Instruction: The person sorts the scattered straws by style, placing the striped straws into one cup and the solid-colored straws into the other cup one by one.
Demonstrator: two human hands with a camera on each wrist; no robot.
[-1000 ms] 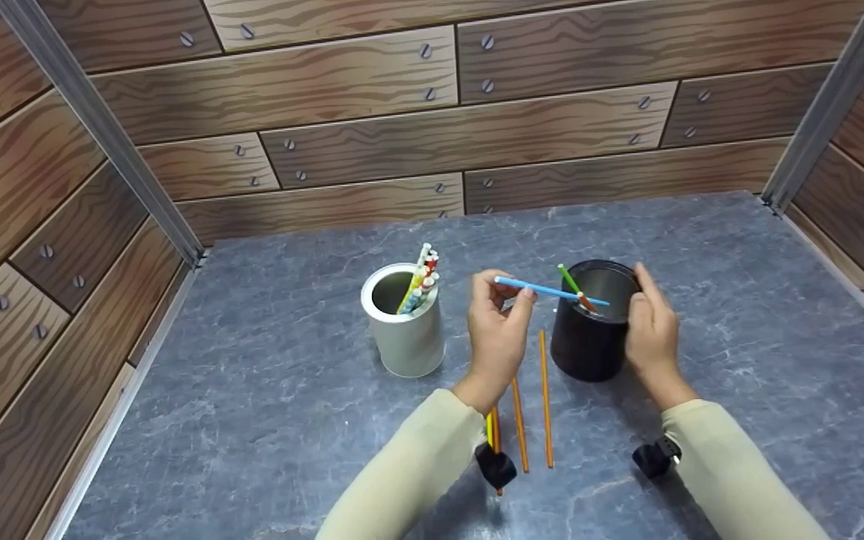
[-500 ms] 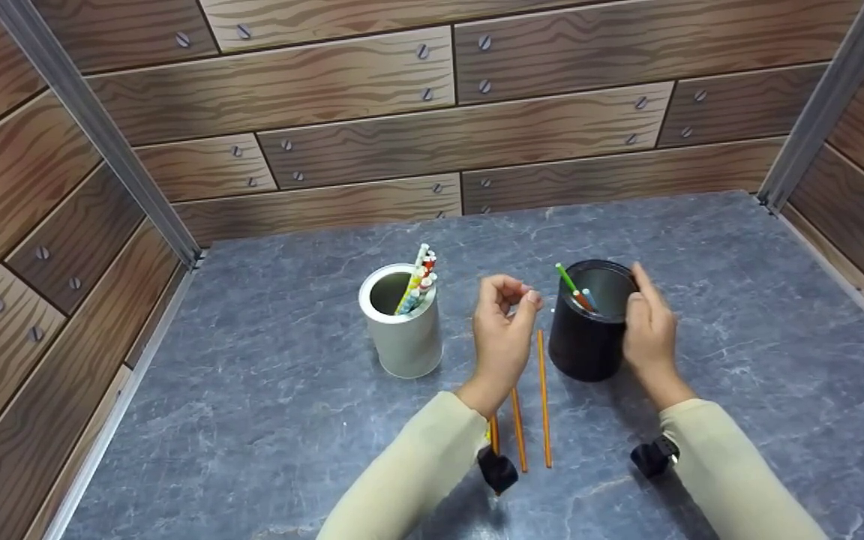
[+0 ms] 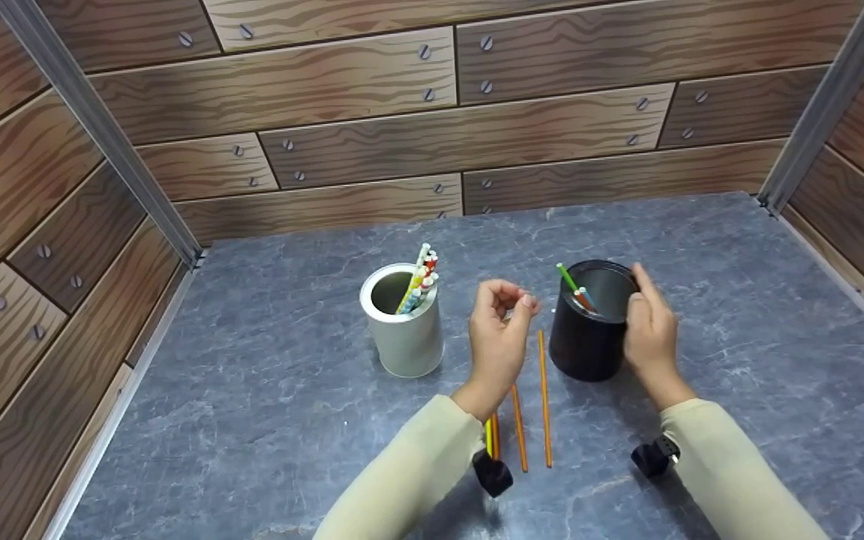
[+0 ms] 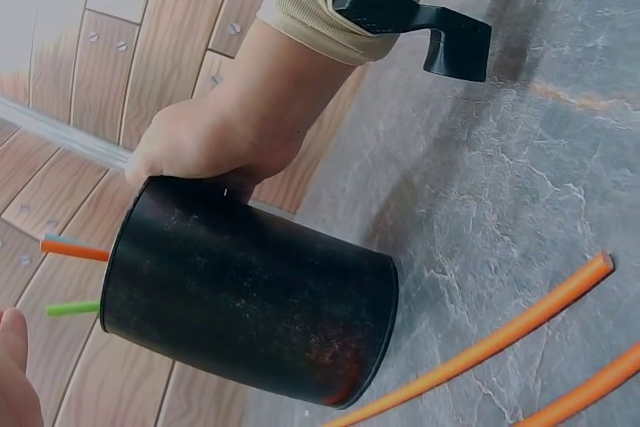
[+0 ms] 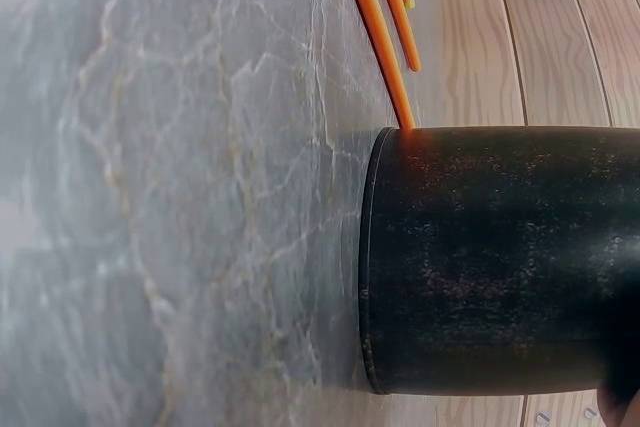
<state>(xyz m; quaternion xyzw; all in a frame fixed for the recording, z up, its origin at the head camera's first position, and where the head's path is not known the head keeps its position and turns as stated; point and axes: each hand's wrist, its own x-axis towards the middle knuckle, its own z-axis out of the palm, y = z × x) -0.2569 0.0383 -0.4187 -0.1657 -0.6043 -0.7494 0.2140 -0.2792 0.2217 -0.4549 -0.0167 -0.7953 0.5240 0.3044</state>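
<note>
A black cylindrical cup [image 3: 588, 349] stands upright on the table, and my right hand [image 3: 651, 334] grips its right side near the rim. Inside it lean a green straw [image 3: 565, 277], an orange straw [image 3: 580, 300] and a blue straw [image 3: 587, 296]. My left hand [image 3: 499, 334] hovers to the left of the cup with loosely curled fingers, holding nothing visible. Below it on the table lie orange straws [image 3: 544, 405] and a yellow straw [image 3: 488, 437], partly covered by the left wrist. In the left wrist view, the right hand [image 4: 215, 137] wraps the cup's far side.
A white cup [image 3: 411, 349] stands to the left, with several patterned paper straws [image 3: 418, 281] leaning on its right side. Wood-patterned walls [image 3: 372, 142] enclose the grey marbled table [image 3: 252, 420] at the back and both sides.
The blue straw was pinched in my left hand across the black cup's rim; it has been let go and now leans inside. The left hand shifted slightly down. The right hand has stayed put.
</note>
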